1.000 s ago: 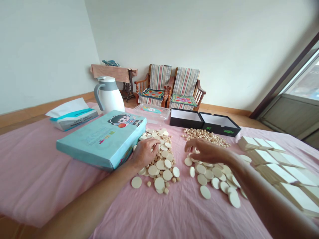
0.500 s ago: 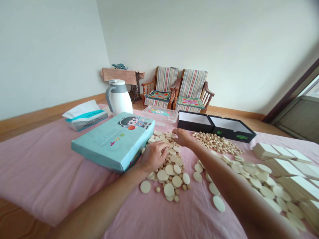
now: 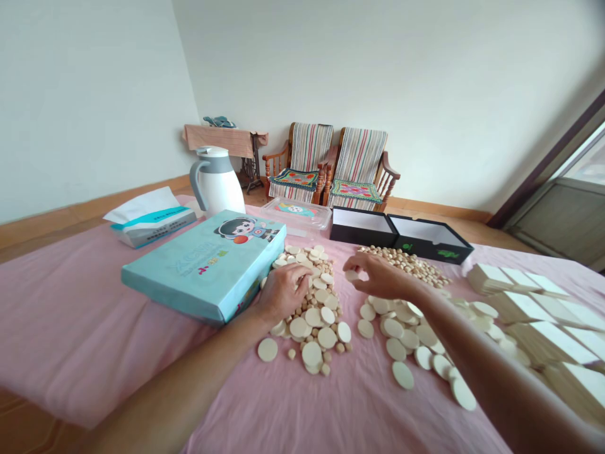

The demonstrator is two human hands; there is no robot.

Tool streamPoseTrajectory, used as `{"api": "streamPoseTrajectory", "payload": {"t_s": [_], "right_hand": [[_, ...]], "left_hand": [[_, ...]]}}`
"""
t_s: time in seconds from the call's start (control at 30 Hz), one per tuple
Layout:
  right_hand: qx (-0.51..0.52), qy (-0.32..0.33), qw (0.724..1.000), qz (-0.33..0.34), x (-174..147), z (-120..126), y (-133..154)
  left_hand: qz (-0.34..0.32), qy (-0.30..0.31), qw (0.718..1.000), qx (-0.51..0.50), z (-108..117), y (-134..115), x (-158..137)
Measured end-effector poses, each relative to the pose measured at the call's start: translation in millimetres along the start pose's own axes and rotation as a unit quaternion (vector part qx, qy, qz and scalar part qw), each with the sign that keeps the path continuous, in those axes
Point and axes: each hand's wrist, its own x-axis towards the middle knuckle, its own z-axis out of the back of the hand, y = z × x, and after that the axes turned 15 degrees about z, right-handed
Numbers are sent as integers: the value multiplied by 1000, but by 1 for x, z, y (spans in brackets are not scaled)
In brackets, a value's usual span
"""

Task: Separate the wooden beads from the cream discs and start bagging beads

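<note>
A pale, round, flat wooden disc (image 3: 350, 275) is in the right hand (image 3: 378, 277), which reaches in from the right, palm down, above a strip of pink tablecloth (image 3: 357, 372). That strip runs between the mixed pile of discs and small wooden beads (image 3: 312, 325) and the heap of discs (image 3: 409, 334). The left hand (image 3: 286, 290) bends over the mixed pile, just beside the right edge of the light-blue cardboard box (image 3: 203, 258). The right thumb and fingers pinch the disc; the left fingers curl inward, their grip impossible to tell.
</note>
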Motion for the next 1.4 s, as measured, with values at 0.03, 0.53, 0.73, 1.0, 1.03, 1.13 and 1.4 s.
{"api": "streamPoseTrajectory", "payload": {"t_s": [0.03, 0.53, 0.73, 1.0, 1.03, 1.13, 1.4], "right_hand": [[17, 13, 1000, 4, -14, 6, 6], [14, 5, 1000, 23, -60, -13, 52], [-42, 37, 998, 24, -67, -23, 55], [-11, 19, 1000, -9, -32, -6, 37], [-22, 6, 1000, -15, -20, -7, 30], [-61, 5, 997, -41, 19, -15, 7], [-86, 43, 992, -81, 88, -41, -30]], "left_hand": [[1, 0, 1000, 1, 0, 0, 0], [2, -4, 1000, 2, 2, -1, 2], [9, -5, 1000, 5, 3, -1, 2], [-1, -4, 1000, 4, 2, -2, 1], [-4, -2, 1000, 2, 2, -2, 1], [-6, 4, 1000, 1, 2, -3, 0], [-5, 0, 1000, 11, 4, -2, 0]]}}
